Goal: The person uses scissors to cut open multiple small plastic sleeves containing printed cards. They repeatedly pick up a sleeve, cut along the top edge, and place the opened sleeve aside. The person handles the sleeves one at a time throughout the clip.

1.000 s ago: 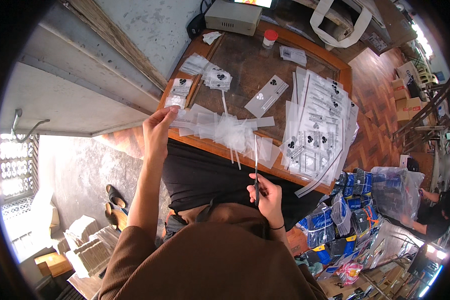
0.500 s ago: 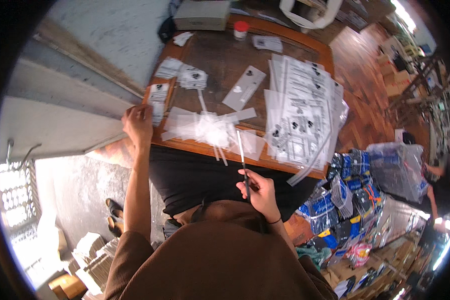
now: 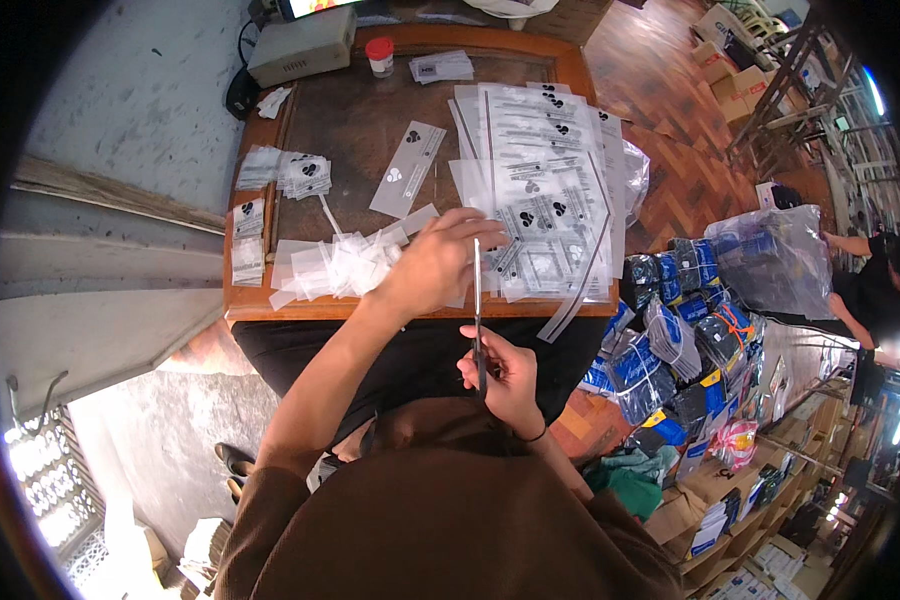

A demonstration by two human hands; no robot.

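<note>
My right hand (image 3: 505, 383) grips a pair of scissors (image 3: 478, 275) by the black handle, the long metal blades upright and together, near the table's front edge. Over the front of the table reaches my left hand (image 3: 430, 262), its fingers stretched toward the left edge of a stack of translucent printed sheets (image 3: 530, 180); I see nothing held in it. Beside that hand spreads a heap of whitish cut strips (image 3: 350, 265). A narrow printed strip with heart-like marks (image 3: 408, 170) lies alone farther back. Small cut label pieces (image 3: 305, 175) are piled at the left.
The wooden table (image 3: 345, 95) bears a red-lidded jar (image 3: 380, 57), a grey box (image 3: 302, 45) and another small stack of labels (image 3: 441, 67). Blue and black wrapped bundles (image 3: 670, 330) lie on the floor to the right, where another person (image 3: 875, 285) handles a large clear bag (image 3: 770, 255).
My left hand has moved right from the table's left edge, across the strips to the printed sheets. My right hand still holds the scissors. The view has shifted right.
</note>
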